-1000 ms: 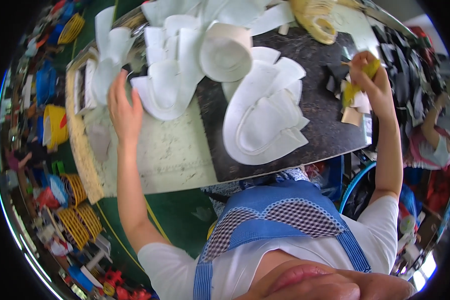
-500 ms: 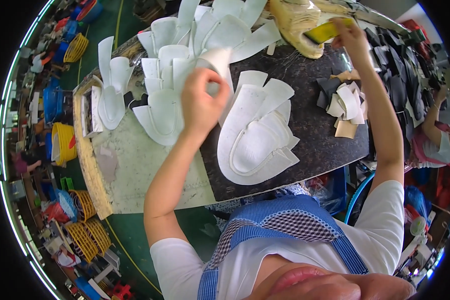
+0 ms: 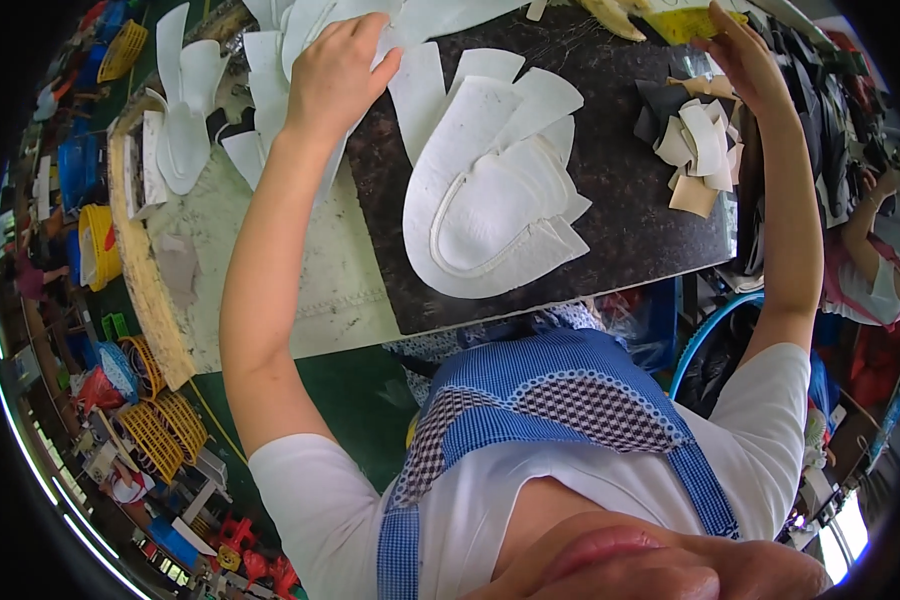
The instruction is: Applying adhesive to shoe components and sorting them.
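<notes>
My left hand is over the pile of white pieces at the upper left. Its fingers curl over a white piece edge, and the thumb stands a little apart from them. My right hand, at the upper right, grips a flat yellow brush, whose tip shows poorly. Beside it is a crusted yellowish container, mostly cut off by the upper edge. In front of me, white shaped pieces with a curved ridge, like shoe uppers, lie overlapped on a dark board.
Right of the white pieces lies a heap of cream, tan and black scraps. Black pieces hang at the table's right side. A small white box stands by the worn left edge. Yellow baskets stand on the left; another person is at the far right.
My left hand has moved left and up, from above the board to the white pile. My right hand and the brush have shifted slightly. The view has tilted, so the table sits higher.
</notes>
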The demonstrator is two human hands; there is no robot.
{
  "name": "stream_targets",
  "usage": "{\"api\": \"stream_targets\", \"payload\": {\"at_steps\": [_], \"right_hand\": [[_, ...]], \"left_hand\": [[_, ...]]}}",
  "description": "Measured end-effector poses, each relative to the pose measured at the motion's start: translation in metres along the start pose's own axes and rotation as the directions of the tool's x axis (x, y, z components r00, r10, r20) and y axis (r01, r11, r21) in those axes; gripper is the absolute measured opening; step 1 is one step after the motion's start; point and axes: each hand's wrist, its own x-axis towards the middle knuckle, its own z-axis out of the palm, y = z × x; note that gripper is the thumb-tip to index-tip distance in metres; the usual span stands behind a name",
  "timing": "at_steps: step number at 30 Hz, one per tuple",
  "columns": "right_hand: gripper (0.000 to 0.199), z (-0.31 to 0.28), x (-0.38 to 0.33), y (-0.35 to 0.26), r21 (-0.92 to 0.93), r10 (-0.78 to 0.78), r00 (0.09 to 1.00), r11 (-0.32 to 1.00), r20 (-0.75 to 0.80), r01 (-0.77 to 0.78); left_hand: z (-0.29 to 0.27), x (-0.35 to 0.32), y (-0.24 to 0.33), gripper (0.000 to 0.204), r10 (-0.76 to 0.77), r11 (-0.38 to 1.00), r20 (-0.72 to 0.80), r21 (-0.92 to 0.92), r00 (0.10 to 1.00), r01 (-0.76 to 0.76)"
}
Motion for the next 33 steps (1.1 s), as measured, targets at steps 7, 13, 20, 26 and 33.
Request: {"api": "stream_targets", "payload": {"at_steps": [7, 13, 20, 26, 33], "right_hand": [[0.021, 0.164, -0.104, -0.034, -0.248, -0.189, 0.857, 0.908, 0.479, 0.338], [0.015, 0.240, -0.105, -0.025, -0.433, -0.289, 0.774, 0.695, 0.563, 0.574], [0.025, 0.221, -0.121, -0.019, -0.538, -0.148, 0.828, 0.696, 0.540, 0.475], [0.017, 0.219, -0.149, -0.029, -0.382, -0.118, 0.677, 0.750, 0.726, 0.540], [0.020, 0.200, -0.155, -0.074, -0.344, -0.114, 0.792, 0.856, 0.600, 0.385]], "left_hand": [[-0.011, -0.108, 0.048, 0.029, 0.273, 0.887, -0.140, -0.346, 0.952, -0.305], [-0.015, -0.162, 0.109, 0.046, 0.308, 0.857, 0.159, -0.474, 0.938, -0.201], [-0.012, -0.169, 0.114, 0.039, 0.257, 0.859, 0.091, -0.477, 0.962, -0.184], [-0.010, -0.162, 0.120, 0.037, 0.265, 0.906, 0.096, -0.365, 0.960, -0.213], [-0.020, -0.141, 0.109, 0.019, 0.042, 0.912, 0.173, -0.409, 0.984, 0.033]]}}
